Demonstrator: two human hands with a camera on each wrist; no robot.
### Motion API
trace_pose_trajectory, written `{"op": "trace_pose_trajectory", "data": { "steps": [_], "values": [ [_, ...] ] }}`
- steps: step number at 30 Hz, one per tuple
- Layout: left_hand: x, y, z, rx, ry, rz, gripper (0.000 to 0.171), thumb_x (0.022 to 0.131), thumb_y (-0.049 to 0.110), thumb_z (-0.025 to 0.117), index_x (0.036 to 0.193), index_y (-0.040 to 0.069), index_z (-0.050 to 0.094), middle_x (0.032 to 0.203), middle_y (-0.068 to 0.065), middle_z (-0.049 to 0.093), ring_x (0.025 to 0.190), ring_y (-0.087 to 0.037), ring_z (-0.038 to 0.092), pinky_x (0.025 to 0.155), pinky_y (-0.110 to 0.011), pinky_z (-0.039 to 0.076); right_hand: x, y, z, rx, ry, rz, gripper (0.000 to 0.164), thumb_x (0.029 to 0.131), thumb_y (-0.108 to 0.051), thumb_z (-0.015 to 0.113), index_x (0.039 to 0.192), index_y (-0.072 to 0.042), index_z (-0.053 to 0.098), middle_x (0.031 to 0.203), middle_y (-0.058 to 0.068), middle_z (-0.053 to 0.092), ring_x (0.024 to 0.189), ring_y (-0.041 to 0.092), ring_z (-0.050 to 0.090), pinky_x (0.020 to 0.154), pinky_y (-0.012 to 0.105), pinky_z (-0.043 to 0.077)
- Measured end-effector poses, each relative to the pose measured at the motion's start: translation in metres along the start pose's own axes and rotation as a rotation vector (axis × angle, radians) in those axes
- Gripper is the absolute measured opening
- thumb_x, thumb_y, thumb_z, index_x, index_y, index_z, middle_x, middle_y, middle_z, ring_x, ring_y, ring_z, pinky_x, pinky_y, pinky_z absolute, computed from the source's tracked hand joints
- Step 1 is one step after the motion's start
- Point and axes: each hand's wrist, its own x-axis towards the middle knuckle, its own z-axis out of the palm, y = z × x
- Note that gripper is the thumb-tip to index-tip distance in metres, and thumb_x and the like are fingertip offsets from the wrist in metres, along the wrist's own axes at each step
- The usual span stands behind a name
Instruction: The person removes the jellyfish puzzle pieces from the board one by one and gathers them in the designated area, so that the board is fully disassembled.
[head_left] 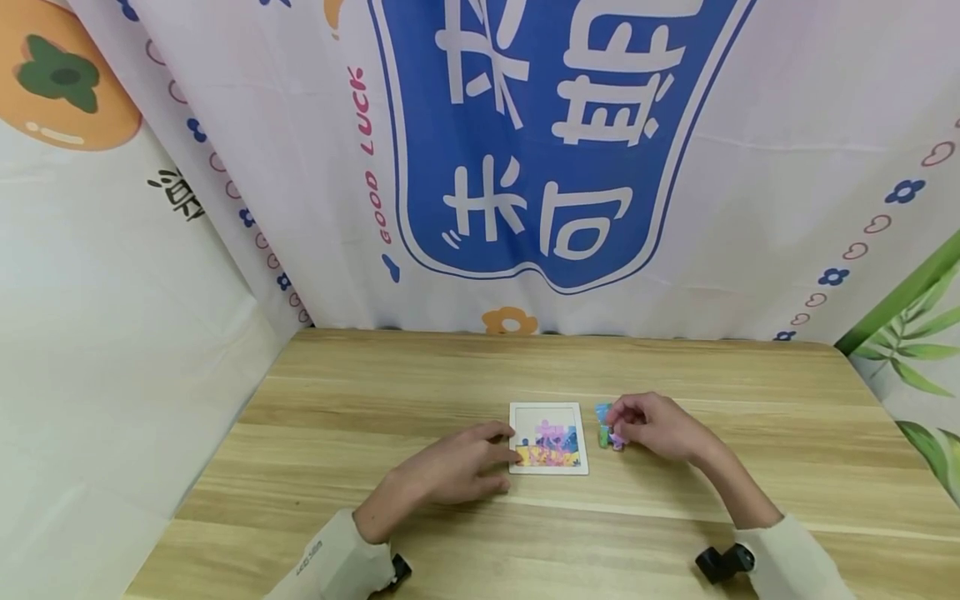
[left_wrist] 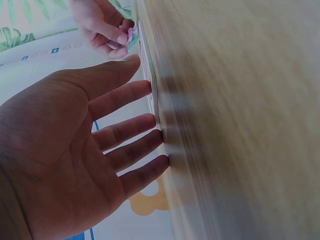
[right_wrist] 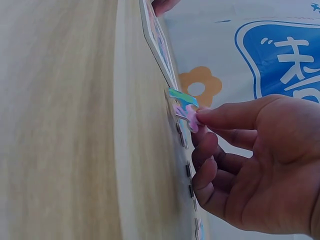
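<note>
A small puzzle tray (head_left: 547, 471) with a white border lies on the wooden table, its lower part filled with pink, yellow and blue pieces and its upper part bare. My left hand (head_left: 461, 467) rests at the tray's left edge, fingers spread and fingertips touching the border. Right of the tray, my right hand (head_left: 660, 427) pinches a pink, blue and green puzzle piece (right_wrist: 188, 111) between thumb and index finger; its other fingers curl loosely. Beneath and beside that hand lie loose puzzle pieces (head_left: 603, 411), partly hidden by it in the head view.
The wooden table (head_left: 375, 375) reaches back to a printed white curtain (head_left: 300, 167) with a blue sign. Another white cloth (head_left: 112, 333) hangs along the left side. Dark wrist devices (head_left: 723, 564) sit at both cuffs.
</note>
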Motion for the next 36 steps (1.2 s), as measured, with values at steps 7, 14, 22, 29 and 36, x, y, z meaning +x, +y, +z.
{"op": "trace_pose_trajectory", "data": {
  "steps": [7,14,22,29,36],
  "values": [
    [-0.0003,0.0022,-0.0020,0.001,-0.002,0.000,0.040,0.106,0.034,0.071,0.144,0.022,0.071,0.162,-0.007,0.052,0.147,-0.027,0.055,0.118,-0.044,0.053,-0.0035,0.0025,0.0031,-0.101,0.010,-0.033,0.009,0.101,-0.004,0.067,0.107,-0.005,0.074,0.094,0.002,0.071,0.083,0.012,0.058,0.069,0.021,0.049],
    [-0.0003,0.0006,-0.0008,0.006,0.000,0.008,0.040,0.106,0.034,0.071,0.144,0.022,0.070,0.163,-0.007,0.052,0.147,-0.026,0.055,0.117,-0.043,0.053,-0.0016,0.0032,0.0045,-0.212,0.051,-0.060,0.012,0.102,-0.003,0.066,0.102,-0.011,0.075,0.092,-0.004,0.071,0.081,0.008,0.058,0.070,0.021,0.050],
    [0.0000,0.0001,-0.0008,0.008,0.005,0.018,0.040,0.106,0.033,0.070,0.144,0.021,0.071,0.162,-0.008,0.052,0.146,-0.026,0.055,0.118,-0.043,0.053,-0.0011,0.0021,0.0053,-0.245,0.077,-0.062,0.013,0.102,-0.003,0.066,0.102,-0.012,0.076,0.092,-0.004,0.071,0.079,0.010,0.056,0.069,0.022,0.048],
    [0.0001,0.0004,-0.0017,0.002,0.003,0.016,0.040,0.106,0.034,0.070,0.144,0.021,0.070,0.163,-0.007,0.052,0.147,-0.026,0.055,0.117,-0.043,0.053,-0.0021,0.0016,0.0046,-0.234,0.052,-0.075,0.009,0.096,-0.007,0.077,0.103,-0.011,0.075,0.092,-0.004,0.070,0.081,0.009,0.058,0.069,0.021,0.051],
    [-0.0001,0.0010,-0.0017,0.003,0.002,0.013,0.040,0.106,0.034,0.070,0.144,0.021,0.070,0.162,-0.007,0.052,0.147,-0.026,0.055,0.118,-0.043,0.053,-0.0012,0.0012,0.0063,-0.228,0.052,-0.069,0.012,0.094,-0.006,0.078,0.104,-0.011,0.075,0.091,-0.004,0.069,0.080,0.009,0.057,0.068,0.021,0.051]
  ]
}}
